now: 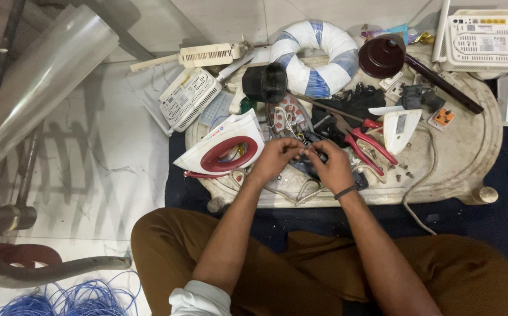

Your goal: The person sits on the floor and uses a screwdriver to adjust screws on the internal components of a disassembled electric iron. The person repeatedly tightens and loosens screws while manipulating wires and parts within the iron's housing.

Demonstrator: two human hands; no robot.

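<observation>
Both hands met near the front edge of the low tabletop [470,169]. The left hand [274,158] and the right hand [331,167] had their fingers pinched closed on something small and thin between them, probably a wire end, though it was too small to tell for sure. It was held just above a dark part of an opened appliance, beside the white and red iron [224,146].

Several things could have gone wrong here, in my judgement. The tabletop was very crowded, so a small piece that slipped from the fingers could have fallen among the loose screws [397,171] and been hard to find again. The red pliers [368,143] lay just beside the right hand, and a careless move of the wrist could have pushed them toward the edge. The grey cord [418,187] hung over the front edge near the knee; a leg moving could have caught it and dragged things down. A bare wire end could also have pricked a finger.
</observation>
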